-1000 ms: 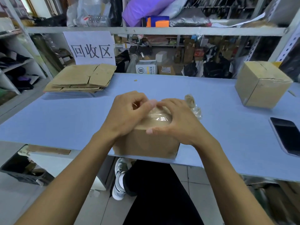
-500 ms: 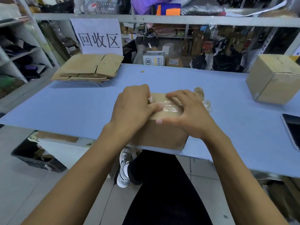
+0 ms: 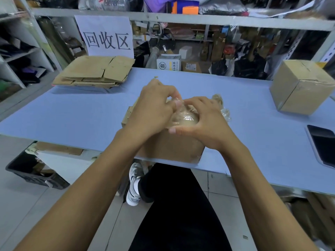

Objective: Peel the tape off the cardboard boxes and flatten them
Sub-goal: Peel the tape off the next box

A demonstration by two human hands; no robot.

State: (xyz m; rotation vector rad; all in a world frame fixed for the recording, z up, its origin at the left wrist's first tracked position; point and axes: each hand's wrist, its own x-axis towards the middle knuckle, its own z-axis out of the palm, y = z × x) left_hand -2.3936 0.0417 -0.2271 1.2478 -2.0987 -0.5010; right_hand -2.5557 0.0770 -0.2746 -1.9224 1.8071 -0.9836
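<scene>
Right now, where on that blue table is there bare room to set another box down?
Bare blue table lies between the flattened cardboard stack and the hands; another patch lies between them and the sealed brown box. The near right corner holds a black phone.

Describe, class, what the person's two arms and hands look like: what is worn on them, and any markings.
Both arms are bare from as far up as the picture shows down to the wrist: no sleeves in view. The left hand and right hand wear no gloves. No watch, bracelet, ring or marking shows on either.
</scene>
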